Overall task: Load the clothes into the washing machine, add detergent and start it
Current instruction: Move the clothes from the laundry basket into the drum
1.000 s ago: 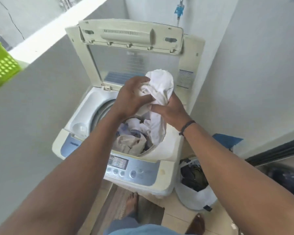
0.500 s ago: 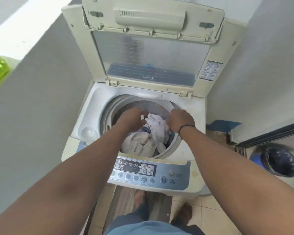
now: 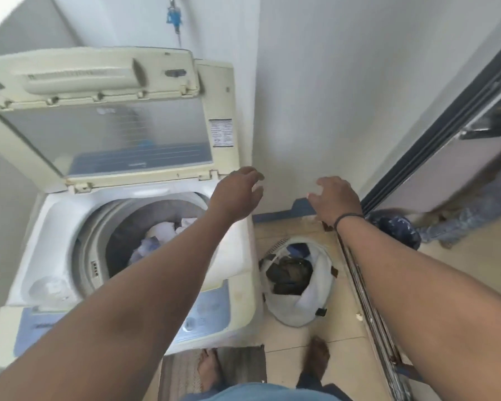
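Note:
The cream top-loading washing machine [image 3: 55, 215] stands at the left with its lid [image 3: 99, 111] raised. White and pale clothes [image 3: 162, 235] lie in its drum, partly hidden by my left forearm. My left hand [image 3: 237, 192] hovers over the machine's right rear corner, fingers loosely spread, holding nothing. My right hand [image 3: 334, 198] is in the air to the right, above the floor, fingers relaxed and holding nothing. On the floor beside the machine sits a white laundry bag [image 3: 310, 302] with dark clothes [image 3: 289, 273] inside.
A white wall rises right behind the hands. A sliding-door track [image 3: 368, 314] runs along the floor at the right, with a dark blue bin [image 3: 396, 230] beyond it. A grey mat [image 3: 185, 371] lies under my feet by the control panel [image 3: 209, 314].
Both hands left the white garment in the drum, came up out of it and swung right towards the bag on the floor. The view turned right too.

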